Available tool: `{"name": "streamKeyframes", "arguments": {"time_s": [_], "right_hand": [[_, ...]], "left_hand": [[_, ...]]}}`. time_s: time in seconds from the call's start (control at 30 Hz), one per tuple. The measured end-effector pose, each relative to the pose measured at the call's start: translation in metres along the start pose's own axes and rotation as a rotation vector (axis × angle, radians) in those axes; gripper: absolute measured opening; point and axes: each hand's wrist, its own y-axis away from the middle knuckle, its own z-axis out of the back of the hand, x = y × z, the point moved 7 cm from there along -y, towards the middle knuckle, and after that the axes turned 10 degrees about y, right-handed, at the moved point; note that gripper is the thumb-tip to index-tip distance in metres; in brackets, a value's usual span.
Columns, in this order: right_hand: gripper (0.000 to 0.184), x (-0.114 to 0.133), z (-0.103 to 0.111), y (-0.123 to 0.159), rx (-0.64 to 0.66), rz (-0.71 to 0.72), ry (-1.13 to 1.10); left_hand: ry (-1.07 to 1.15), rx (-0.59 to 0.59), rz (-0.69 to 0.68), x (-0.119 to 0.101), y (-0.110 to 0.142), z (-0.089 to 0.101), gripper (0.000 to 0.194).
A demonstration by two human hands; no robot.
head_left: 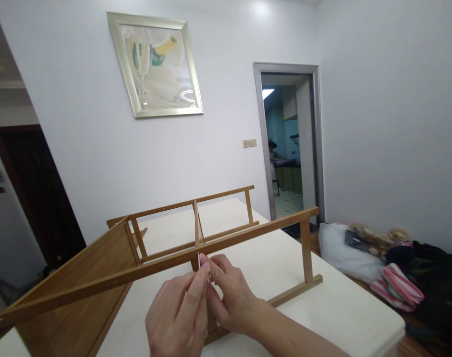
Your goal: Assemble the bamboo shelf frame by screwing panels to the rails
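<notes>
A wooden frame (pixel 244 234) with long rails and short crosspieces lies on its side on the white table, joined to a broad wooden panel (pixel 84 267) at the left. My left hand (pixel 181 310) is closed, pinching a thin silver metal rod (pixel 198 260) that points up beside the middle crosspiece of the near rail. Against it, my right hand (pixel 231 292) is closed too, its fingertips close to the rod. What lies between the right fingers is mostly hidden. The lower part of that crosspiece is behind both hands.
The white table (pixel 345 297) reaches toward the wall. On the floor at the right lie a white bag (pixel 347 253), a striped pink cloth (pixel 397 287) and dark fabric (pixel 437 277). A doorway opens at the back; a person (pixel 272 151) is in the room beyond.
</notes>
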Motion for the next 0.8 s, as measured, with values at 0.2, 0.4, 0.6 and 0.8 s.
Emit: {"name": "streamKeyframes", "arguments": {"time_s": [0.2, 0.4, 0.6, 0.8], "right_hand": [[0.064, 0.0, 0.0, 0.001, -0.01, 0.007, 0.006], [0.067, -0.001, -0.002, 0.002, -0.013, 0.006, -0.021], [0.067, -0.002, -0.003, 0.003, 0.003, 0.0, -0.021], [0.069, -0.001, -0.003, 0.003, -0.004, 0.025, -0.014]], "left_hand": [[-0.01, 0.005, -0.014, 0.002, 0.003, -0.004, 0.037], [0.048, -0.054, 0.024, -0.002, -0.009, -0.001, 0.023], [0.106, -0.102, 0.179, -0.001, -0.022, -0.002, 0.012], [-0.017, -0.189, 0.318, 0.01, 0.002, -0.003, 0.026]]}}
